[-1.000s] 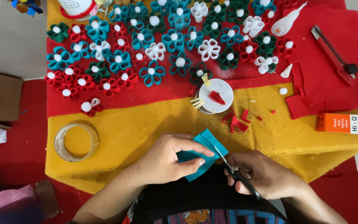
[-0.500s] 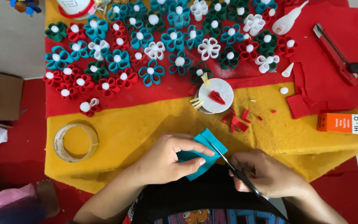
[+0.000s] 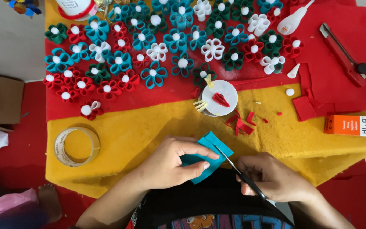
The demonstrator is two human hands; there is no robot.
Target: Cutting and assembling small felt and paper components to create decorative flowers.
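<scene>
Scissors (image 3: 234, 166) advanced into teal felt (image 3: 206, 156), left hand (image 3: 170, 163) fingers pinching felt, right hand (image 3: 272, 178) fingers gripping scissors

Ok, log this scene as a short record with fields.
left hand: pinches folded teal felt piece
right hand: works dark-handled scissors, blades at the felt's edge
work surface: yellow felt sheet beside red felt sheet
nearby: clear tape roll, round white lid, orange box
background: rows of felt flowers

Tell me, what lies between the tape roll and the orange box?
In the head view, between tape roll and orange box: bare yellow felt, white lid, red scraps.
</scene>
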